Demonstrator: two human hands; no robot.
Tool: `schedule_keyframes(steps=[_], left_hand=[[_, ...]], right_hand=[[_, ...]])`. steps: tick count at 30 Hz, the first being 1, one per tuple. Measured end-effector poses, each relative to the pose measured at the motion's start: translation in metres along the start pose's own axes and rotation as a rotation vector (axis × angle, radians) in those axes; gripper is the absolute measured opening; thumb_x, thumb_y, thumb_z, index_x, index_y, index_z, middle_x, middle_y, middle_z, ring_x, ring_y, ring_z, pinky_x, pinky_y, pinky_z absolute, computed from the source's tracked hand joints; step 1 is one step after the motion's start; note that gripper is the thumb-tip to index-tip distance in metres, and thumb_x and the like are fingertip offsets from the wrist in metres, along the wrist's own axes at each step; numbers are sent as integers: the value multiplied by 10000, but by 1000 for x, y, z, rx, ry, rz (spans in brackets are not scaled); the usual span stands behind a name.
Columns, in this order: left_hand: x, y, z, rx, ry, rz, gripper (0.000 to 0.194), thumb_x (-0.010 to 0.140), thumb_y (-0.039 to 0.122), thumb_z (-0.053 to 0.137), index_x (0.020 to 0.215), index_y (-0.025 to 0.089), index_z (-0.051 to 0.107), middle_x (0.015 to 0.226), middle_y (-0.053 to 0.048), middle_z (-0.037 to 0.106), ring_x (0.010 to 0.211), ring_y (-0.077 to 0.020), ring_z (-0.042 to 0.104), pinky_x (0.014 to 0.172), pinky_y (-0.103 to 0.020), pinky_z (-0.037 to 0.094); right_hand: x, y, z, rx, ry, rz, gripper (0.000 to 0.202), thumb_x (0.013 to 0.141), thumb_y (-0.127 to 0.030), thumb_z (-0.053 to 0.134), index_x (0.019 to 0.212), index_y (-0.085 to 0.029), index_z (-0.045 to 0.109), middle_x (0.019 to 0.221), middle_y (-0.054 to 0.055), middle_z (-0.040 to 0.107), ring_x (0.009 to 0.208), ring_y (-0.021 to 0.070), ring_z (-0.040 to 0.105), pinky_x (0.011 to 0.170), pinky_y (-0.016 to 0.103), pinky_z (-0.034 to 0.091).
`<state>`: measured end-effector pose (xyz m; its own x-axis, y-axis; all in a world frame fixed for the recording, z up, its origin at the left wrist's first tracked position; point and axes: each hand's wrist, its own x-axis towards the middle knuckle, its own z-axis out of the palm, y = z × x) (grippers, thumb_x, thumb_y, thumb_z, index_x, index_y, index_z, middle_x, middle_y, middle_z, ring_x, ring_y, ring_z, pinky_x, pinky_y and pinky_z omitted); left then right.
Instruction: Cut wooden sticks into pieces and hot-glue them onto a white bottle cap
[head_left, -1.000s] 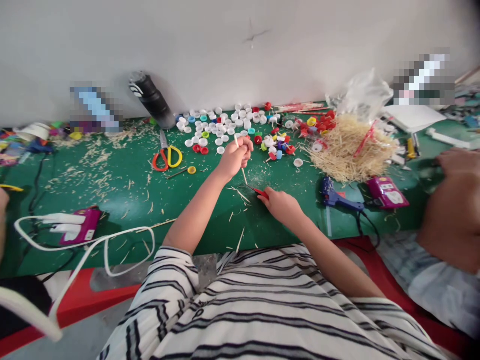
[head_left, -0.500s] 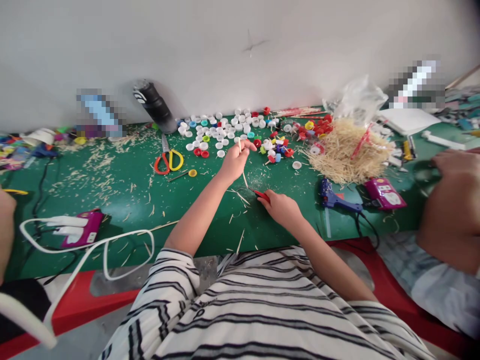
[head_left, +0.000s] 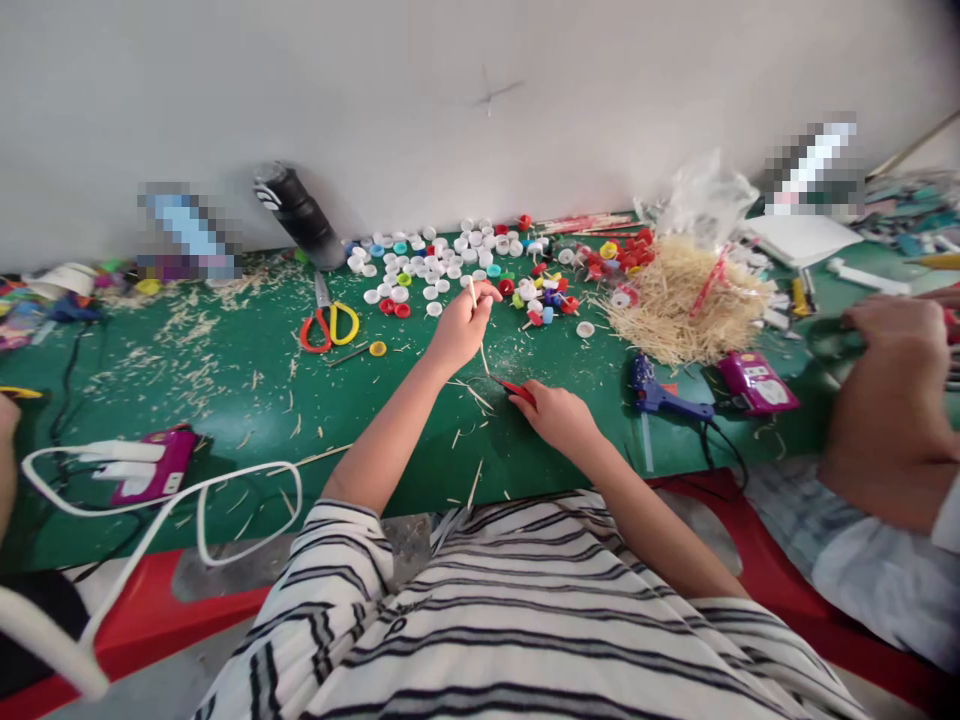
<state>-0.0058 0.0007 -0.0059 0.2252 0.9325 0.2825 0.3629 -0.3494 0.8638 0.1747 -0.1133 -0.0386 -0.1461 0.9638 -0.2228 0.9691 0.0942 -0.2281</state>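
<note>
My left hand (head_left: 459, 325) is closed around a thin pale wooden stick (head_left: 484, 358), whose upper end shows above the fingers and whose lower end points down toward the table. My right hand (head_left: 559, 412) grips a small red-handled knife (head_left: 517, 390), its tip at the stick's lower end. Pale shavings (head_left: 477, 396) lie on the green table just under the stick. Beyond my left hand are many white bottle caps (head_left: 431, 270) and a cluster of coloured caps (head_left: 547, 298), some with sticks in them.
Scissors (head_left: 330, 325) and a black bottle (head_left: 300, 215) are at the left. To the right are a stick bundle (head_left: 682, 305), a blue glue gun (head_left: 664, 398) and a purple power socket (head_left: 757, 383). Another person's arm (head_left: 892, 390) rests at far right; white cable (head_left: 251, 468) at left.
The whole view has shifted slightly, so the table things appear a little farther left. Both hands keep their holds on the stick and knife.
</note>
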Motion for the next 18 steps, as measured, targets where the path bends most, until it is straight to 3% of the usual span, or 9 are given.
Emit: schedule_keyframes(steps=[3, 7, 13, 18], left_hand=[[-2, 6, -3, 157, 19, -14, 177, 1000, 277, 450, 1049, 225, 612, 670, 30, 508, 573, -115, 481, 585, -263, 364], [-2, 11, -7, 354, 34, -48, 202, 1012, 309, 453, 1077, 197, 609, 685, 7, 576, 590, -129, 519, 598, -279, 355], [-3, 15, -9, 577, -36, -100, 299, 1038, 350, 397, 1049, 164, 631, 697, -40, 627, 658, -176, 589, 637, -296, 366], [-2, 11, -9, 663, -42, -178, 431, 1058, 395, 290, 999, 155, 643, 821, -103, 704, 768, -216, 654, 682, -308, 409]], right_hand=[[1, 2, -3, 32, 24, -39, 433, 1057, -498, 364, 1281, -240, 629, 933, 71, 741, 771, 224, 677, 613, 277, 385], [3, 3, -11, 101, 127, -220, 487, 1076, -369, 344, 1556, -369, 421, 1057, 51, 671, 785, 176, 639, 676, 255, 425], [11, 3, -27, 92, 221, -261, 493, 1079, -365, 324, 1560, -436, 406, 982, 33, 609, 705, 155, 604, 617, 237, 405], [21, 5, -20, 173, 190, -262, 493, 1078, -361, 335, 1562, -415, 409, 1032, 48, 679, 819, 193, 659, 703, 256, 454]])
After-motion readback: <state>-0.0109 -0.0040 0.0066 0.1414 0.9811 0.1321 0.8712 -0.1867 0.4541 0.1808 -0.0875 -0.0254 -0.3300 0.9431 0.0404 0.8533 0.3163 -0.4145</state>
